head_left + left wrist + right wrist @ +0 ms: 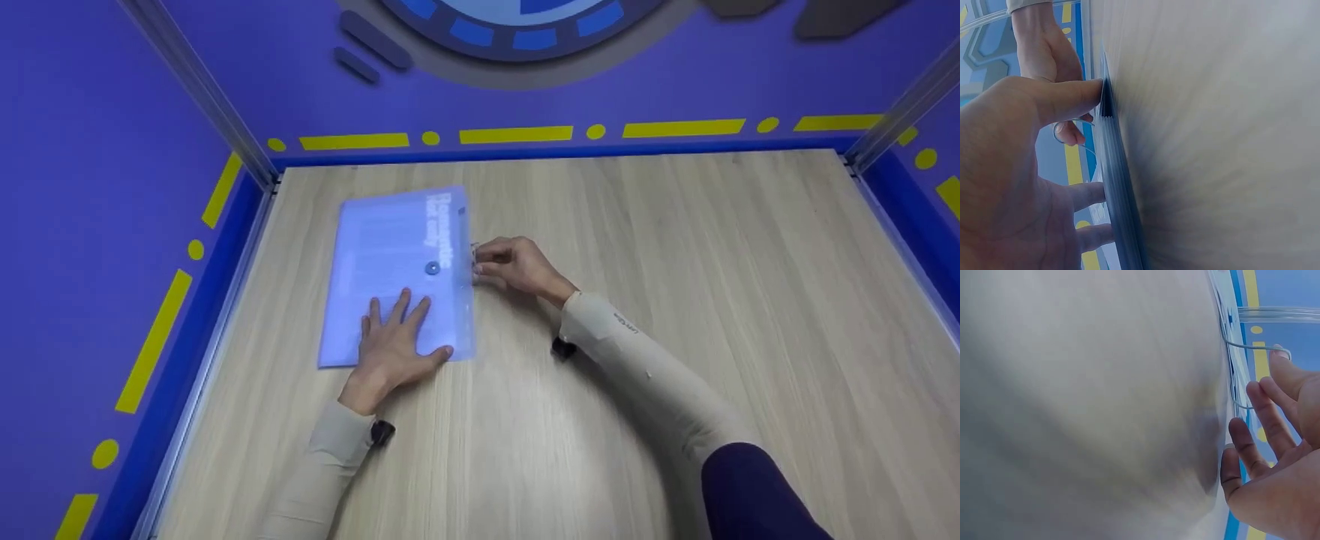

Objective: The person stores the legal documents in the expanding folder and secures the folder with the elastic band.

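A translucent bluish expanding file folder (375, 247) lies flat on the wooden table, with a round button (433, 268) and white lettering on its cover. My left hand (394, 349) rests spread on the folder's near part, its thumb by the near right corner. Just off the folder's right edge, my right hand (521, 262) pinches a thin cord loop (1258, 347). In the right wrist view the cord runs taut from the folder's edge to the fingertips. Layered pocket edges (1120, 185) show along the folder's side in the left wrist view.
The wooden table (675, 247) extends to the right and toward the body. Blue panels with yellow dashes (516, 135) stand at its back and both sides, with metal rails (202, 82) at the corners.
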### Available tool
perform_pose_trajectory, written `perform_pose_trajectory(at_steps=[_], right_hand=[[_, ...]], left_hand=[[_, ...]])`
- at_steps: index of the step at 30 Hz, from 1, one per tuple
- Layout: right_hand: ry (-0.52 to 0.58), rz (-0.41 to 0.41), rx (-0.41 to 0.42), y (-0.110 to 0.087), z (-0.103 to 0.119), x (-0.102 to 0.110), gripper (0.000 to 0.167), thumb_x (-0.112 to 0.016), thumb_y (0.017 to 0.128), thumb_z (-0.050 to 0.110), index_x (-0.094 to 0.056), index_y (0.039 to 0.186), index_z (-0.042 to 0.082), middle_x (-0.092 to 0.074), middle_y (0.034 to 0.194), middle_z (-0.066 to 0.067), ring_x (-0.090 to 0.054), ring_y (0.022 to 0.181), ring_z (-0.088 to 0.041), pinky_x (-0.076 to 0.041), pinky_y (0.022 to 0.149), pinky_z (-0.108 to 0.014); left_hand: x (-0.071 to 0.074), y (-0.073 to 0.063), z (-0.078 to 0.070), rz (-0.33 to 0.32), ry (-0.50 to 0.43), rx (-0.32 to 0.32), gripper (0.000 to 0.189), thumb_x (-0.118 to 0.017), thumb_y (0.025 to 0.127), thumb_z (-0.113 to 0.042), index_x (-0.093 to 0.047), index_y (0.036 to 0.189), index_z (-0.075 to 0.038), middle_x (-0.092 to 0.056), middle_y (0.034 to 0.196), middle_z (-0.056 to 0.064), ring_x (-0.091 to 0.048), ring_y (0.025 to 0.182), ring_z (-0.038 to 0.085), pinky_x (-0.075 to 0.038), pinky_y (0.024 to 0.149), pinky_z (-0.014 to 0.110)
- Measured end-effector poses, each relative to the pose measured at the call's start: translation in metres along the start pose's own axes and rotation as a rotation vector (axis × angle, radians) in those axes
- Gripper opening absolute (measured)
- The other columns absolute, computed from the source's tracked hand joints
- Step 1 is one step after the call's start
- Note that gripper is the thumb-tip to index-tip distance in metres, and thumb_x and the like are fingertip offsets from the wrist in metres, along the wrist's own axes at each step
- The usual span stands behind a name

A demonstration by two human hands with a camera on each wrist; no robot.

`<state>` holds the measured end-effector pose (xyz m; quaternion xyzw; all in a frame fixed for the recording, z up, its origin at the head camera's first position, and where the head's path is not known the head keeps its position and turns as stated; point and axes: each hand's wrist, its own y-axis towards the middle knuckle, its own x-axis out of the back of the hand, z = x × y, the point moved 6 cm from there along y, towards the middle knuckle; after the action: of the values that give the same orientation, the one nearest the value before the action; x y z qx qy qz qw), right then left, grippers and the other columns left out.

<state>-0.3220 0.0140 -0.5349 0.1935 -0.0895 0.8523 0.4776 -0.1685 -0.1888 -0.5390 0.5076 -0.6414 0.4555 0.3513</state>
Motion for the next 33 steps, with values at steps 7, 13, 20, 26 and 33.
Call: perform_pose_trajectory(at_steps=[7,13,20,26,33], right_hand=[[-0.015,0.011,0.012,0.004,0.007,-0.008,0.034,-0.080,0.098,0.015,-0.076,0.130,0.004,-0.074,0.134,-0.010,-0.069,0.121,-0.027,-0.053,0.110,-0.038],[-0.036,0.013,0.037,0.008,0.012,-0.015,0.036,-0.080,0.097,0.013,-0.075,0.131,0.003,-0.072,0.136,-0.011,-0.068,0.124,-0.030,-0.052,0.111,-0.041],[-0.074,0.020,0.076,0.014,0.021,-0.024,0.036,-0.080,0.098,0.014,-0.075,0.131,0.002,-0.072,0.135,-0.014,-0.067,0.124,-0.035,-0.055,0.108,-0.043],[-0.129,0.027,0.049,0.020,0.024,-0.033,0.036,-0.079,0.098,0.015,-0.075,0.132,0.003,-0.072,0.133,-0.012,-0.068,0.122,-0.031,-0.056,0.105,-0.040],[-0.229,0.017,0.067,0.027,0.031,-0.042,0.033,-0.081,0.096,0.012,-0.076,0.126,0.000,-0.074,0.128,-0.013,-0.068,0.118,-0.029,-0.055,0.103,-0.039]], left_hand=[[0.000,0.000,-0.001,-0.005,0.000,-0.006,0.095,-0.067,0.093,-0.066,-0.032,0.169,-0.021,-0.014,0.179,0.016,0.000,0.159,0.061,-0.007,0.125,0.076],[0.001,0.001,0.000,-0.010,0.003,-0.007,0.096,-0.068,0.092,-0.067,-0.033,0.169,-0.021,-0.015,0.179,0.015,-0.001,0.159,0.061,-0.009,0.125,0.076],[0.001,0.000,0.001,-0.016,-0.002,-0.009,0.096,-0.069,0.092,-0.067,-0.035,0.169,-0.020,-0.017,0.179,0.016,-0.002,0.159,0.061,-0.010,0.125,0.077],[0.001,0.000,0.000,-0.016,-0.007,-0.017,0.095,-0.069,0.092,-0.066,-0.036,0.168,-0.019,-0.017,0.178,0.017,-0.002,0.159,0.061,-0.010,0.125,0.076],[0.000,0.000,0.002,-0.006,-0.001,-0.016,0.097,-0.068,0.093,-0.068,-0.034,0.169,-0.019,-0.015,0.179,0.017,-0.001,0.158,0.062,-0.009,0.125,0.077]])
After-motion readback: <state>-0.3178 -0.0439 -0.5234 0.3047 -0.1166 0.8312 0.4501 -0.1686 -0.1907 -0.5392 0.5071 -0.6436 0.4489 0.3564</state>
